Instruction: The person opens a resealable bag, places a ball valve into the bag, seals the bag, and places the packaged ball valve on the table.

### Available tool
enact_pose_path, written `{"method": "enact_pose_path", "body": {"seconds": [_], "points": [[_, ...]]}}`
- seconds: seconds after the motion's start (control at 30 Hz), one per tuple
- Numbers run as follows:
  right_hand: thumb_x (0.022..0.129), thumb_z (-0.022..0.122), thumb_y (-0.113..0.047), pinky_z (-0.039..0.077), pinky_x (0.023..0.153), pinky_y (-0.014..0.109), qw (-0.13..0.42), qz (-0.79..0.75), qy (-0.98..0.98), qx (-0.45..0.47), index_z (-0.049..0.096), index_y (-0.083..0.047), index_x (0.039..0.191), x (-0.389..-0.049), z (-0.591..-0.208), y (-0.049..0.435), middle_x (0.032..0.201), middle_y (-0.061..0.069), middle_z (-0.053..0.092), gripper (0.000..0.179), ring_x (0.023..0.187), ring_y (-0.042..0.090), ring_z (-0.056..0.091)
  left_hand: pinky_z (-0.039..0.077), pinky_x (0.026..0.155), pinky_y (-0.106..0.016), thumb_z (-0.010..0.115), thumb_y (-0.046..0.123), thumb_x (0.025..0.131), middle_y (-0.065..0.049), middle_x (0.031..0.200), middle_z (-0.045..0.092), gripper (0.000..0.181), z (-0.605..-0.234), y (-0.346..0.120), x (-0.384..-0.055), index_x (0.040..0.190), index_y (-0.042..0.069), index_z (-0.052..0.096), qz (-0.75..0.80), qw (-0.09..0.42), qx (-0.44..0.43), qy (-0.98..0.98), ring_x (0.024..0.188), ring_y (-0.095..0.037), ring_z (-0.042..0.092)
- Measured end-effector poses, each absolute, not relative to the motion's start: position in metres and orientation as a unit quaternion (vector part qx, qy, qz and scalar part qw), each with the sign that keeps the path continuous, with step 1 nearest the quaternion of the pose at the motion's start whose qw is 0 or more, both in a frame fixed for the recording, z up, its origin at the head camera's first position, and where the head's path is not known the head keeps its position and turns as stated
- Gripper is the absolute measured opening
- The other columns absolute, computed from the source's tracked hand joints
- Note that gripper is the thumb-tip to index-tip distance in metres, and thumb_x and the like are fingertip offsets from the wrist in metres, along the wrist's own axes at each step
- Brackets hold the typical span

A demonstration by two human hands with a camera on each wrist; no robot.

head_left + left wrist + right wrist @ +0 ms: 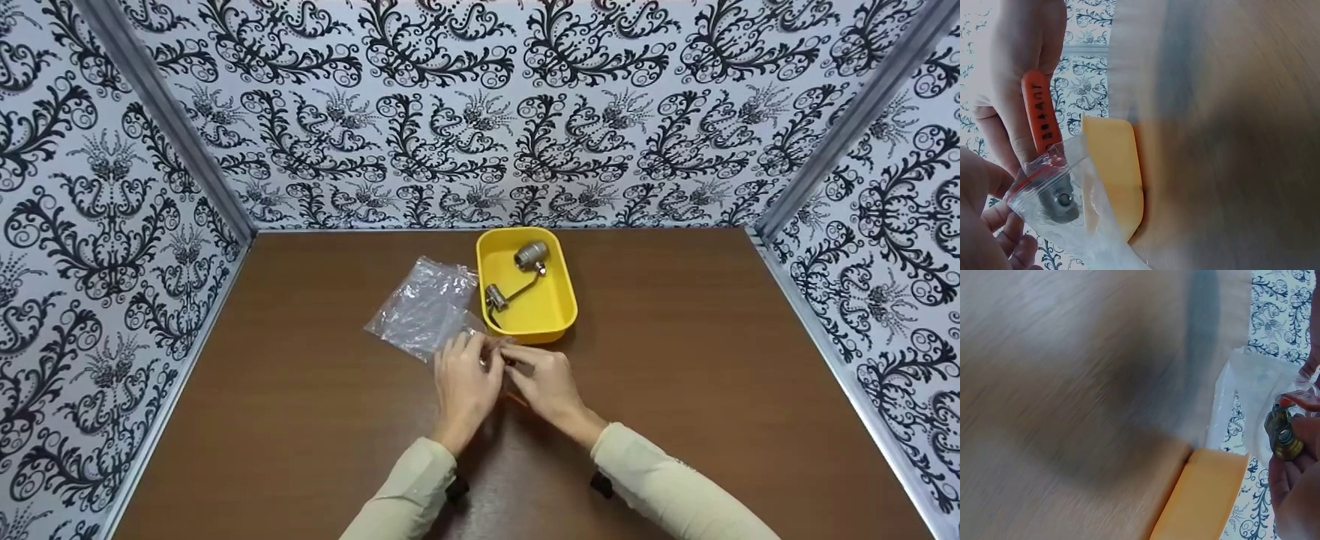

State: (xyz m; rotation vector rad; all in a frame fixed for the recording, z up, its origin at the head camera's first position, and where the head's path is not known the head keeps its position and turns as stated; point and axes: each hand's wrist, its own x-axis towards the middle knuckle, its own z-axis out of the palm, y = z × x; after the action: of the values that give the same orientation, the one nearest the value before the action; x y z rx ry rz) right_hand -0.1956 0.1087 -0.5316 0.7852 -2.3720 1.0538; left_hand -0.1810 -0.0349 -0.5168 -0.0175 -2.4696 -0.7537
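Both hands meet just in front of the yellow tray [564, 315]. My left hand [466, 382] pinches a clear zip bag [1092, 194] with a red strip along its mouth. My right hand [551, 386] grips a valve with an orange lever handle [1040, 109] that has dark lettering. The valve's brass and grey metal body [1285, 436] sits between the right fingers at the bag's mouth. In the left wrist view, the grey end of the valve shows through the plastic. From the head view, the fingers hide most of the valve.
Left of the tray, crumpled clear plastic [424, 307] lies on the brown table [300, 390]. Inside the tray are a cylindrical metal fitting [531, 255] and a thin bent metal rod [523, 290] with a fitting at its end. Patterned walls [480, 127] enclose the table's back and sides.
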Motion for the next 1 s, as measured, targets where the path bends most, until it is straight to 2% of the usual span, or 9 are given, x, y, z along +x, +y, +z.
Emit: {"method": "enact_pose_path", "body": {"seconds": [0.27, 0.4, 0.77, 0.87, 1.0], "points": [[0.077, 0.079, -0.005, 0.056, 0.088, 0.031, 0.279, 0.286, -0.813, 0.424, 0.074, -0.007, 0.109, -0.2, -0.549, 0.113, 0.109, 0.007, 0.074, 0.033, 0.101, 0.019, 0.071, 0.043, 0.081, -0.04, 0.071, 0.021, 0.079, 0.004, 0.08, 0.071, 0.005, -0.514, -0.038, -0.179, 0.083, 0.019, 0.07, -0.304, 0.266, -0.01, -0.915, 0.081, -0.02, 0.059], [0.078, 0.078, -0.005, 0.056, 0.086, 0.028, 0.287, 0.258, -0.826, 0.411, 0.075, -0.008, 0.103, -0.202, -0.552, 0.112, 0.105, 0.004, 0.075, 0.025, 0.099, 0.017, 0.071, 0.041, 0.078, -0.037, 0.072, 0.02, 0.078, 0.005, 0.074, 0.069, 0.004, -0.513, -0.036, -0.176, 0.081, 0.018, 0.07, -0.317, 0.262, -0.02, -0.911, 0.077, -0.018, 0.057], [0.073, 0.076, 0.0, 0.057, 0.071, 0.029, 0.253, 0.229, -0.867, 0.363, 0.073, -0.012, 0.096, -0.199, -0.543, 0.105, 0.091, -0.001, 0.074, 0.026, 0.085, 0.014, 0.071, 0.043, 0.075, -0.036, 0.07, 0.02, 0.077, 0.006, 0.072, 0.067, 0.004, -0.508, -0.033, -0.175, 0.078, 0.017, 0.071, -0.359, 0.24, 0.001, -0.902, 0.073, -0.016, 0.055], [0.08, 0.074, -0.003, 0.057, 0.074, 0.03, 0.226, 0.217, -0.877, 0.363, 0.073, -0.011, 0.099, -0.198, -0.539, 0.105, 0.096, 0.001, 0.075, 0.021, 0.089, 0.016, 0.071, 0.043, 0.075, -0.036, 0.071, 0.02, 0.077, 0.006, 0.069, 0.065, 0.004, -0.509, -0.034, -0.176, 0.078, 0.017, 0.071, -0.366, 0.243, 0.002, -0.898, 0.072, -0.017, 0.054], [0.086, 0.071, -0.008, 0.057, 0.085, 0.034, 0.179, 0.22, -0.88, 0.381, 0.071, -0.01, 0.114, -0.198, -0.532, 0.108, 0.112, 0.006, 0.073, 0.028, 0.103, 0.02, 0.07, 0.043, 0.077, -0.036, 0.069, 0.018, 0.077, 0.006, 0.068, 0.064, 0.002, -0.511, -0.035, -0.177, 0.078, 0.018, 0.071, -0.381, 0.243, 0.008, -0.892, 0.072, -0.017, 0.055]]}}
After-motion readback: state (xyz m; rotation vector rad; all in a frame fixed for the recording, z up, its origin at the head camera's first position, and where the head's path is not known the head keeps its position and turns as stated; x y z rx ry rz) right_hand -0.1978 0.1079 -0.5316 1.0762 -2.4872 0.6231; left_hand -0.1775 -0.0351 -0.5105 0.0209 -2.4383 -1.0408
